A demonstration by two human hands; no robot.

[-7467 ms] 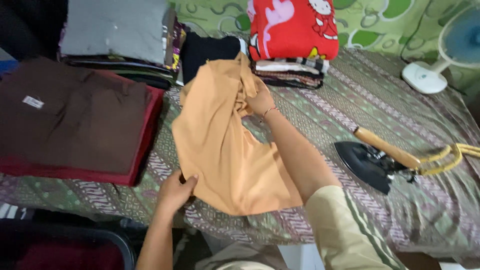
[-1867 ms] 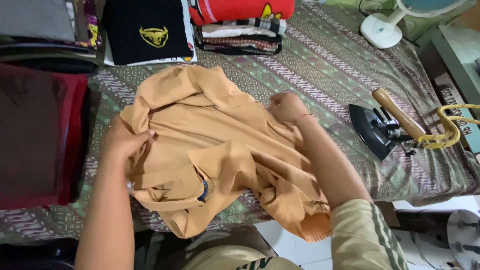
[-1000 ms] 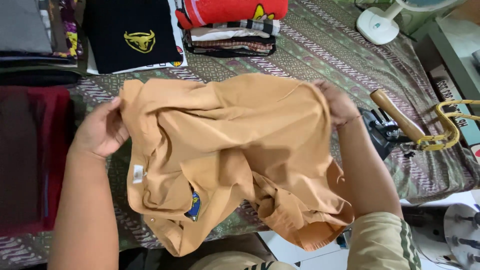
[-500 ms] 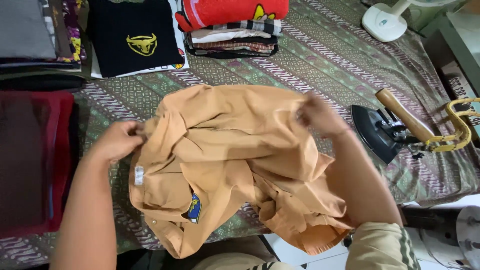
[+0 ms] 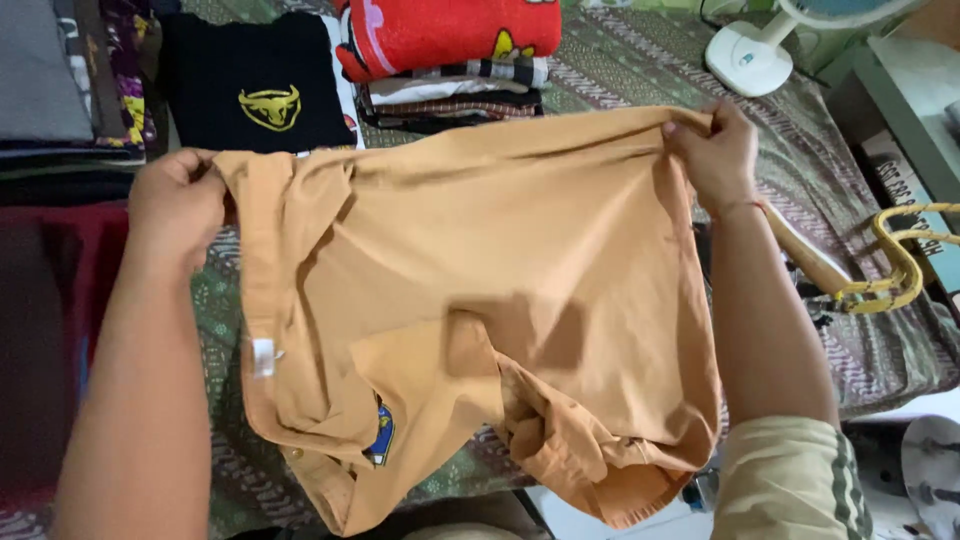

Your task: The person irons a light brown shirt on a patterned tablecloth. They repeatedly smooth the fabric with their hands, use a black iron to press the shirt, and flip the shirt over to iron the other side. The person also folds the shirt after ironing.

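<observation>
since half a second ago both hands pulled apart, so the shirt is stretched wide over the bed. left hand and right hand each pinch a top corner, long axis running left-right between them.

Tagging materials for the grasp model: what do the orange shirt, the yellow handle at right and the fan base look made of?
Orange shirt: thin woven cloth, probably cotton or a blend, matte; it creases and sags between left hand and right hand. Yellow handle: looks like bent cane or coated wire, slightly glossy; hard to tell. Fan base: white moulded plastic, smooth with a mild sheen.
</observation>
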